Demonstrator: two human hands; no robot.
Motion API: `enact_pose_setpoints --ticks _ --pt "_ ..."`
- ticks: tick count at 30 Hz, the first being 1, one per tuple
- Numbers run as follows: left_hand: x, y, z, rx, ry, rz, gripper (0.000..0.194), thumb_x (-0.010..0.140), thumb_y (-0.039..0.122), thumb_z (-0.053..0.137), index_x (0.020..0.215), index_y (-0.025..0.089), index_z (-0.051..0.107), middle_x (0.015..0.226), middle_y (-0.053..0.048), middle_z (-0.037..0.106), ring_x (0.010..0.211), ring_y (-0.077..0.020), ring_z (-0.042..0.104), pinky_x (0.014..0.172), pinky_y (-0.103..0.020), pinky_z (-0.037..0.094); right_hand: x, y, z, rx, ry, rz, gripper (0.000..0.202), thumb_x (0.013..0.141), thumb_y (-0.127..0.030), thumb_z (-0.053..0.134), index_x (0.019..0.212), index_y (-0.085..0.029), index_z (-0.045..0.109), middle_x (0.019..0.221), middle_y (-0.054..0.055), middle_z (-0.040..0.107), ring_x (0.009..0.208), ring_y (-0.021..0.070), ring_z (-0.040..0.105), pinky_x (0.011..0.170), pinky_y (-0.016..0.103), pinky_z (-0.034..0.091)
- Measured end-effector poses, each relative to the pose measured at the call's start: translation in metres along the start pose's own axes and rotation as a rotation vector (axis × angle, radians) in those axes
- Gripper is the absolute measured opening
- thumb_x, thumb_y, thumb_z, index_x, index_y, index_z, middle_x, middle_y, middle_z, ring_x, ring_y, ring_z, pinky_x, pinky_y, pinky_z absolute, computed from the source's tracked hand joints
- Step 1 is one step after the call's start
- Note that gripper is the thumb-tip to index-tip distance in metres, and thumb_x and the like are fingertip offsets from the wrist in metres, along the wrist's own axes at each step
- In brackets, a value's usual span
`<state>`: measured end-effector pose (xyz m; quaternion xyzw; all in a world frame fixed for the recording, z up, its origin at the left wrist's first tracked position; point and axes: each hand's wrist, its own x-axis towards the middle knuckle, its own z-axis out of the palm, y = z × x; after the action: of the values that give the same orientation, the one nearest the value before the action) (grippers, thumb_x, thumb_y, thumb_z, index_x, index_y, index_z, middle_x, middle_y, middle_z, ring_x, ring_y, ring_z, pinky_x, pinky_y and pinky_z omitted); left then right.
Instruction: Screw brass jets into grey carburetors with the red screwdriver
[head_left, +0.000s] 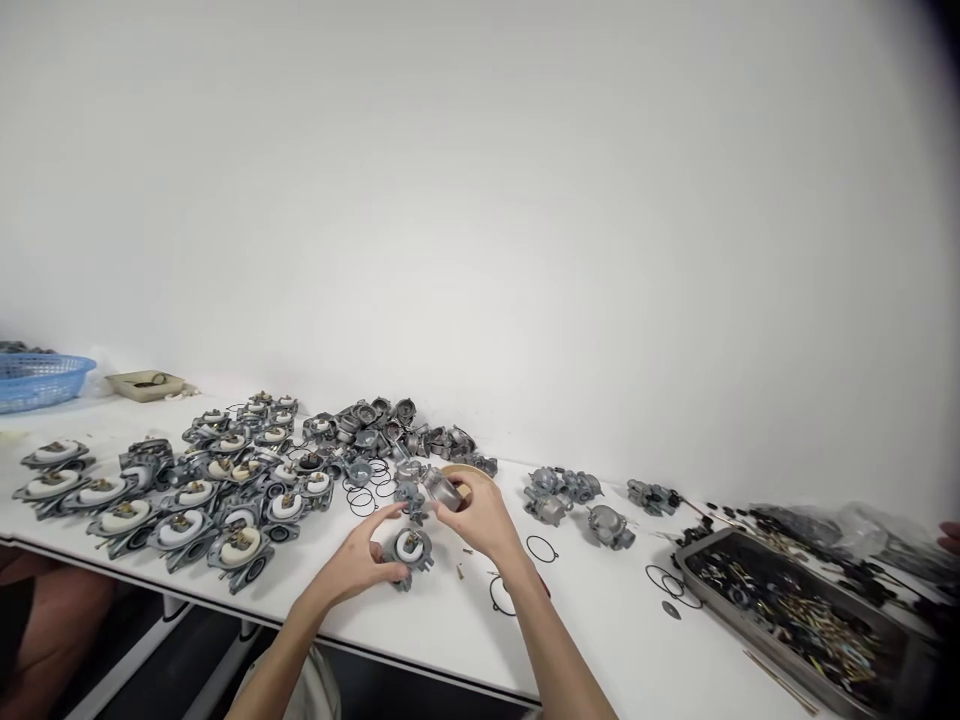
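Note:
My left hand (362,556) is curled round the near side of a carburetor body (420,560), thumb and forefinger against it. A white ring-shaped float shows on top of that body. Just above and to its right, my right hand (478,512) grips a grey metal float bowl (442,488) between thumb and fingers, apart from the body. Behind the bowl, a tan round object (480,470) is partly hidden by my right hand. Black rubber rings (363,500) lie left of my hands, and small brass pieces (460,572) lie near the right wrist.
Rows of carburetor bodies with white floats (180,525) cover the left side. Grey bowls (375,415) are heaped behind. More carburetors (611,527) stand at right, beside a metal tray of small parts (795,610). A blue basket (52,385) sits far left. Another person's fingers (949,537) show at the right edge.

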<state>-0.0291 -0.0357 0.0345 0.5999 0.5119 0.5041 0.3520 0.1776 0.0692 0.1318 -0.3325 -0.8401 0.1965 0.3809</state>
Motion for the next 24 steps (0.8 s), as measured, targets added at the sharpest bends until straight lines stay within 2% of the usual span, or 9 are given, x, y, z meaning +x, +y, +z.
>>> enact_pose_setpoints --ticks 2,4,5,8,11,14,17,21,24 --pt "-0.005 0.001 -0.001 0.037 -0.005 0.007 0.103 0.072 0.045 0.085 0.156 0.024 0.030 0.069 0.007 0.052 0.053 -0.0080 0.036 0.052 -0.021 0.022 -0.002 -0.001 -0.007 0.004 -0.002 -0.028 0.040 0.076 -0.038 0.067 0.113 -0.023 0.071 0.106 0.007 0.075 0.091 0.0241 0.068 0.075 0.032 0.053" --pt "-0.008 0.000 -0.005 0.056 -0.066 0.013 0.100 0.073 0.044 0.085 0.155 0.021 0.033 0.059 0.011 0.037 0.054 -0.0091 0.031 0.053 -0.022 0.018 -0.002 -0.001 -0.013 -0.003 -0.009 -0.029 0.045 0.076 -0.038 0.067 0.117 -0.021 0.070 0.108 0.009 0.074 0.094 0.0258 0.068 0.078 0.033 0.053" --pt "-0.010 0.000 -0.006 0.053 -0.097 0.017 0.096 0.073 0.044 0.085 0.153 0.021 0.037 0.059 0.011 0.035 0.055 -0.0096 0.032 0.054 -0.022 0.020 -0.002 0.000 -0.016 -0.011 -0.010 -0.020 0.046 0.076 -0.038 0.067 0.118 -0.020 0.070 0.108 0.010 0.074 0.094 0.0263 0.068 0.078 0.034 0.054" --pt "-0.011 -0.001 -0.009 0.000 -0.143 -0.007 0.086 0.073 0.042 0.084 0.147 0.019 0.047 0.063 0.008 0.041 0.059 -0.0108 0.038 0.057 -0.022 0.025 -0.002 0.001 -0.020 -0.026 -0.019 -0.014 0.046 0.077 -0.039 0.067 0.118 -0.020 0.071 0.108 0.010 0.074 0.093 0.0269 0.069 0.078 0.034 0.054" --pt "-0.011 -0.002 -0.002 -0.003 -0.063 -0.049 0.083 0.069 0.041 0.086 0.141 0.020 0.052 0.068 0.007 0.048 0.057 -0.0098 0.037 0.055 -0.021 0.028 -0.005 0.001 -0.019 -0.040 -0.057 -0.046 0.043 0.078 -0.040 0.067 0.117 -0.024 0.071 0.109 0.008 0.074 0.095 0.0263 0.068 0.080 0.035 0.053" --pt "-0.010 -0.005 0.008 0.114 0.131 0.005 0.078 0.059 0.042 0.090 0.130 0.023 0.062 0.091 0.000 0.060 0.061 -0.0098 0.040 0.058 -0.022 0.036 -0.006 -0.001 -0.014 -0.073 -0.105 -0.038 0.042 0.077 -0.044 0.069 0.114 -0.024 0.071 0.110 0.007 0.073 0.096 0.0270 0.068 0.082 0.037 0.052" --pt "-0.010 -0.007 0.014 0.201 0.268 0.027 0.062 0.065 0.049 0.085 0.120 0.024 0.070 0.101 -0.002 0.059 0.062 -0.0104 0.043 0.060 -0.024 0.044 -0.006 -0.004 -0.005 -0.122 -0.134 0.000 0.045 0.074 -0.050 0.072 0.108 -0.021 0.071 0.103 0.010 0.073 0.095 0.0294 0.067 0.081 0.039 0.051" --pt "-0.013 -0.006 0.011 0.198 0.259 0.004 0.047 0.084 0.057 0.066 0.117 0.024 0.073 0.092 -0.001 0.056 0.054 -0.0092 0.041 0.054 -0.024 0.045 -0.005 -0.011 0.005 -0.132 -0.168 -0.007 0.041 0.074 -0.050 0.073 0.103 -0.022 0.071 0.097 0.009 0.073 0.090 0.0276 0.067 0.076 0.036 0.050" --pt "-0.014 -0.003 0.010 0.235 0.267 0.038 0.043 0.086 0.056 0.064 0.114 0.025 0.075 0.093 -0.002 0.060 0.058 -0.0115 0.047 0.062 -0.027 0.049 -0.005 -0.013 0.009 -0.100 -0.187 -0.005 0.038 0.074 -0.050 0.074 0.101 -0.023 0.071 0.090 0.006 0.072 0.083 0.0244 0.067 0.070 0.031 0.048"
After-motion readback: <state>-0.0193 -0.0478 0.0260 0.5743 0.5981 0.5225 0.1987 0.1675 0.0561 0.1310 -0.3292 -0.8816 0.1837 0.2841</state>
